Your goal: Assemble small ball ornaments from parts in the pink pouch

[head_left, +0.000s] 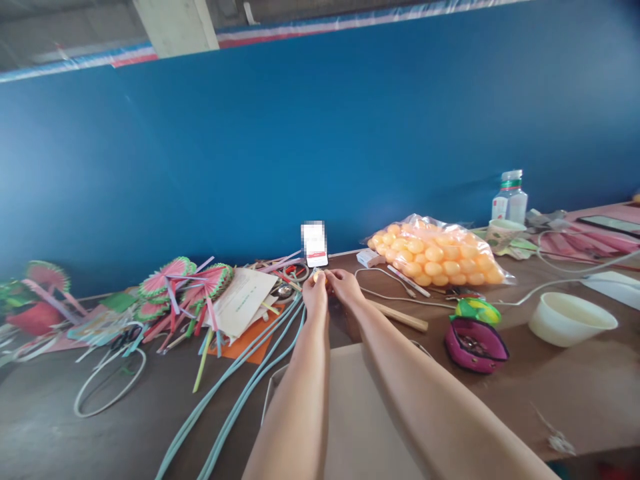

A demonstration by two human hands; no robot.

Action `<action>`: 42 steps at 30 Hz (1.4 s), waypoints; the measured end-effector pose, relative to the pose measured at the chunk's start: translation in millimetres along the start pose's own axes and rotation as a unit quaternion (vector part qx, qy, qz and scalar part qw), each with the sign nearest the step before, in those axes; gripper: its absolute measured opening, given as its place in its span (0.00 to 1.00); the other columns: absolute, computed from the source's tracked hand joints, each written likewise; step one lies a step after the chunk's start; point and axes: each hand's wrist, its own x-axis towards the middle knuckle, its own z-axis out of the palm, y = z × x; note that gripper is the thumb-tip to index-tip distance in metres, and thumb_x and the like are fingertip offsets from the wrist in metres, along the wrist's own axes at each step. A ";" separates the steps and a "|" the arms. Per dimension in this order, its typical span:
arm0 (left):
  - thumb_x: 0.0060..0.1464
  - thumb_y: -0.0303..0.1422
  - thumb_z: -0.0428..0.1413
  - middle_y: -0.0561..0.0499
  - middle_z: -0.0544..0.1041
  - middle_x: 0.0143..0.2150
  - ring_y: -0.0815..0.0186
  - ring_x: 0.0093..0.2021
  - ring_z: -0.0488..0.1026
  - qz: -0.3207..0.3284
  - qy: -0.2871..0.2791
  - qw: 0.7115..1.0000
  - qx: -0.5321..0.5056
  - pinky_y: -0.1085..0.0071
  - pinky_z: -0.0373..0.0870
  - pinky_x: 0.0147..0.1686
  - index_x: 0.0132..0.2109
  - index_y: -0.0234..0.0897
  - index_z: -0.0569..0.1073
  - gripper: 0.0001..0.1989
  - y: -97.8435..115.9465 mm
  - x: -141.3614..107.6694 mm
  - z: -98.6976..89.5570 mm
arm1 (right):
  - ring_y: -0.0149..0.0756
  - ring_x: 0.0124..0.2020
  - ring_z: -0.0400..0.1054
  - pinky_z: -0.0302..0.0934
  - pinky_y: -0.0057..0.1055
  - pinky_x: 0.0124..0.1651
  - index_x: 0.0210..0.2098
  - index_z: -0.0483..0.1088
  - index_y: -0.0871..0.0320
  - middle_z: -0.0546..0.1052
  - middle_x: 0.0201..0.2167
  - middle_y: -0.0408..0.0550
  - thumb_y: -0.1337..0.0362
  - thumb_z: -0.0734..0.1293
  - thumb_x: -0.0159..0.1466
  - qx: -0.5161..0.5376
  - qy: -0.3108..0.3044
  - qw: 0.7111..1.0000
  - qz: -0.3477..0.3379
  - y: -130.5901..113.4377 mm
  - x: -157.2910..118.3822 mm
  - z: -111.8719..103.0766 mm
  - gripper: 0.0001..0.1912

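Note:
Both arms reach forward over the table, and the hands meet in front of an upright phone [314, 244]. Fingers of my left hand [315, 291] close around a small yellow piece [317, 275], whose kind I cannot make out. Close against it on the right, my right hand [344, 287] pinches at the same spot, its fingertips touching the yellow piece. Pale blue-green cords [250, 363] run from beside my left hand toward the table's front. A clear bag of orange balls [435, 257] lies to the right of my hands.
Pink-and-green paper fans [169, 280], strips and papers [245, 297] crowd the left side. On the right are a wooden stick [400, 316], a magenta fabric tray [475, 353], a white bowl [560, 330], a bottle [511, 199] and a white cable [525, 295]. A blue panel [280, 147] stands behind.

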 end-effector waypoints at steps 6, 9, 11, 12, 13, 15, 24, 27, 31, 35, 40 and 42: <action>0.50 0.33 0.57 0.49 0.74 0.27 0.68 0.23 0.71 -0.050 -0.003 0.998 -0.026 0.72 0.68 0.25 0.36 0.31 0.73 0.08 9.5 -7.2 2.3 | 0.35 0.29 0.72 0.66 0.28 0.36 0.38 0.77 0.60 0.79 0.30 0.48 0.55 0.64 0.63 -0.025 0.001 1.000 -0.008 -0.2 -1.0 -0.5 0.16; 0.50 0.33 0.57 0.49 0.74 0.27 0.67 0.24 0.71 -0.067 0.000 0.997 -0.031 0.71 0.69 0.26 0.36 0.32 0.73 0.08 11.7 -8.7 2.7 | 0.36 0.31 0.73 0.66 0.29 0.38 0.37 0.77 0.59 0.78 0.28 0.48 0.56 0.63 0.63 -0.044 0.005 0.999 -0.020 0.9 -0.2 -0.8 0.15; 0.50 0.33 0.57 0.49 0.74 0.27 0.67 0.24 0.71 -0.071 -0.002 0.997 -0.031 0.71 0.69 0.26 0.36 0.32 0.73 0.08 11.4 -8.2 2.5 | 0.36 0.31 0.73 0.66 0.29 0.38 0.37 0.77 0.59 0.78 0.28 0.48 0.57 0.63 0.63 -0.048 0.006 0.999 -0.024 1.3 0.1 -0.8 0.14; 0.50 0.33 0.57 0.49 0.74 0.27 0.67 0.24 0.71 -0.070 -0.003 0.997 -0.031 0.71 0.69 0.26 0.36 0.32 0.73 0.08 10.9 -7.6 2.2 | 0.36 0.31 0.73 0.66 0.29 0.38 0.37 0.77 0.59 0.78 0.28 0.48 0.57 0.63 0.63 -0.049 0.007 0.998 -0.025 1.4 0.0 -0.8 0.14; 0.50 0.33 0.57 0.49 0.74 0.27 0.67 0.25 0.71 -0.069 -0.004 0.997 -0.030 0.71 0.69 0.26 0.36 0.32 0.73 0.08 10.4 -6.9 2.0 | 0.36 0.31 0.73 0.66 0.29 0.38 0.37 0.77 0.59 0.78 0.28 0.48 0.57 0.63 0.63 -0.049 0.007 0.998 -0.025 1.4 0.0 -0.7 0.14; 0.49 0.34 0.58 0.49 0.74 0.27 0.66 0.26 0.72 -0.066 -0.002 0.997 -0.025 0.71 0.69 0.27 0.36 0.32 0.73 0.09 9.3 -5.6 1.5 | 0.36 0.31 0.73 0.66 0.29 0.38 0.37 0.77 0.59 0.78 0.28 0.48 0.57 0.63 0.63 -0.049 0.008 0.998 -0.026 1.5 -0.2 -0.7 0.14; 0.49 0.34 0.58 0.49 0.74 0.27 0.66 0.25 0.72 -0.070 -0.006 0.997 -0.035 0.70 0.70 0.27 0.37 0.32 0.73 0.10 6.9 -4.0 1.8 | 0.36 0.32 0.73 0.65 0.29 0.38 0.37 0.77 0.59 0.78 0.29 0.48 0.56 0.63 0.64 -0.072 0.011 0.997 -0.035 0.6 -2.2 -1.3 0.15; 0.49 0.34 0.58 0.49 0.74 0.27 0.66 0.25 0.73 -0.072 -0.004 0.997 -0.028 0.71 0.69 0.26 0.37 0.32 0.73 0.10 6.1 -3.3 1.7 | 0.37 0.34 0.73 0.65 0.30 0.40 0.37 0.77 0.59 0.78 0.30 0.49 0.56 0.63 0.64 -0.083 0.019 0.996 -0.041 -0.5 -3.2 -1.9 0.15; 0.49 0.34 0.58 0.49 0.74 0.27 0.65 0.25 0.73 -0.080 -0.006 0.996 -0.028 0.70 0.70 0.27 0.37 0.32 0.73 0.09 6.8 -3.6 2.0 | 0.38 0.35 0.73 0.65 0.30 0.41 0.38 0.76 0.59 0.79 0.31 0.49 0.57 0.63 0.64 -0.089 0.026 0.995 -0.045 -1.6 -4.3 -2.0 0.14; 0.50 0.32 0.57 0.49 0.74 0.26 0.65 0.25 0.73 -0.084 -0.003 0.996 -0.034 0.69 0.71 0.29 0.37 0.32 0.73 0.08 8.9 -5.1 2.7 | 0.37 0.35 0.73 0.65 0.29 0.41 0.37 0.75 0.59 0.79 0.32 0.49 0.57 0.63 0.64 -0.098 0.030 0.994 -0.045 -2.8 -5.6 -2.1 0.13; 0.51 0.32 0.56 0.49 0.74 0.26 0.66 0.24 0.72 -0.086 -0.005 0.996 -0.033 0.70 0.70 0.28 0.37 0.32 0.73 0.08 9.6 -5.8 2.8 | 0.37 0.36 0.73 0.64 0.29 0.40 0.36 0.75 0.58 0.79 0.32 0.49 0.56 0.62 0.64 -0.102 0.028 0.993 -0.047 -3.2 -6.2 -2.2 0.14; 0.51 0.32 0.56 0.49 0.74 0.26 0.66 0.24 0.72 -0.083 -0.005 0.996 -0.029 0.70 0.69 0.27 0.37 0.32 0.73 0.08 8.9 -5.5 2.6 | 0.38 0.36 0.73 0.64 0.29 0.40 0.36 0.75 0.58 0.79 0.32 0.49 0.56 0.62 0.64 -0.104 0.029 0.993 -0.047 -2.7 -5.7 -2.0 0.14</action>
